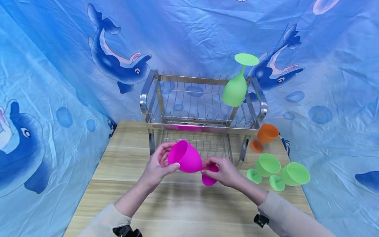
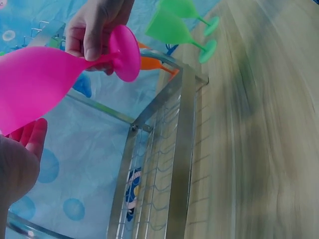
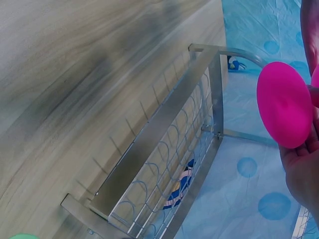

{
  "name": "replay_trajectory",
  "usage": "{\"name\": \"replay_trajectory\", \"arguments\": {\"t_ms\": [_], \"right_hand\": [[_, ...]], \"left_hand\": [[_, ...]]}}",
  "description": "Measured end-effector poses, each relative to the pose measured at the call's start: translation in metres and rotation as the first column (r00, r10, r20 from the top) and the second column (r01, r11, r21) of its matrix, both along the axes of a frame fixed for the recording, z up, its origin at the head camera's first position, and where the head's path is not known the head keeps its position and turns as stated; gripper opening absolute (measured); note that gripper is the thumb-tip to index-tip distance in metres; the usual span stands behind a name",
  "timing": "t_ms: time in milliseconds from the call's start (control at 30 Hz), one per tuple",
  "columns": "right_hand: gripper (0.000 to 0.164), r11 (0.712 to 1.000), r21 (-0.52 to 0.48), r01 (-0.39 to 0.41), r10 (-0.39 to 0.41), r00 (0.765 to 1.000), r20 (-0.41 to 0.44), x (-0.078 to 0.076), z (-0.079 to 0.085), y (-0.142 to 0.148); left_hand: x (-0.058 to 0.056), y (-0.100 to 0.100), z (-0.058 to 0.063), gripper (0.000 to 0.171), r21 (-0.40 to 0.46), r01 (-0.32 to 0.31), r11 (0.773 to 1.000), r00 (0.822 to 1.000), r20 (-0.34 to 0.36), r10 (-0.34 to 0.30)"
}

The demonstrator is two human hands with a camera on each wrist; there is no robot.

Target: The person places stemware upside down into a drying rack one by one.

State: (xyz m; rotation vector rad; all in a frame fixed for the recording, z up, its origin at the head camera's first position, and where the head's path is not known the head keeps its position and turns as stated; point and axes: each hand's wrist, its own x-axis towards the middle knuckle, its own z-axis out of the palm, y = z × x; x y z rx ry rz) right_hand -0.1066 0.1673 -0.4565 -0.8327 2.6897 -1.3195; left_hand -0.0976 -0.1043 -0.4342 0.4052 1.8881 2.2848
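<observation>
A bright pink goblet (image 1: 190,160) is held sideways in front of the metal rack, its mouth toward the left. My left hand (image 1: 157,168) holds the bowl near the rim, thumb on the near side and fingers behind. With thumb and fingers my right hand (image 1: 225,171) pinches the stem close to the round foot. In the left wrist view the right hand (image 2: 97,32) shows at the stem, and the left hand (image 2: 20,164) is under the bowl (image 2: 37,82). The foot (image 3: 284,104) fills the right side of the right wrist view, partly hiding the hands.
A two-tier metal dish rack (image 1: 207,129) stands at the table's back. An upside-down green goblet (image 1: 236,90) is on its upper right. To the right, an orange goblet (image 1: 267,133) and two green goblets (image 1: 267,164) lie tilted on the wooden table (image 1: 124,184). Blue dolphin-print cloth (image 1: 189,39) hangs around.
</observation>
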Motion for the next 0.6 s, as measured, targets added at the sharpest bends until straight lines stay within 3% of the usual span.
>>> {"name": "replay_trajectory", "arguments": {"t_ms": [167,233,300,367,433,500,600], "right_hand": [[0.013,0.999,-0.006,-0.034,0.034,0.999,0.006,0.0,0.003,0.003],[0.012,0.999,0.013,-0.047,0.047,0.999,0.007,-0.001,0.005,0.005],[0.012,0.997,0.048,-0.056,0.055,0.998,0.005,-0.002,0.008,0.007],[0.012,0.994,0.093,-0.059,0.06,0.998,-0.003,-0.003,0.011,0.009],[0.013,0.988,0.14,-0.065,0.069,0.997,-0.021,-0.004,0.014,0.011],[0.013,0.98,0.184,-0.076,0.084,0.996,-0.039,-0.006,0.018,0.013],[0.012,0.964,0.245,-0.103,0.123,0.99,-0.07,-0.008,0.026,0.014]], "left_hand": [[0.001,-0.01,0.002,0.086,-0.175,0.006,0.985,0.996,-0.087,-0.022],[0.0,-0.016,0.005,0.094,-0.268,-0.013,0.963,0.985,-0.167,-0.033],[-0.002,-0.022,0.011,0.1,-0.377,-0.06,0.924,0.962,-0.269,-0.047],[-0.005,-0.026,0.021,0.105,-0.504,-0.125,0.855,0.924,-0.374,-0.085],[-0.007,-0.027,0.033,0.107,-0.627,-0.199,0.753,0.876,-0.459,-0.151],[-0.008,-0.026,0.047,0.107,-0.724,-0.267,0.636,0.819,-0.518,-0.247],[-0.01,-0.019,0.067,0.104,-0.806,-0.33,0.491,0.744,-0.542,-0.39]]}}
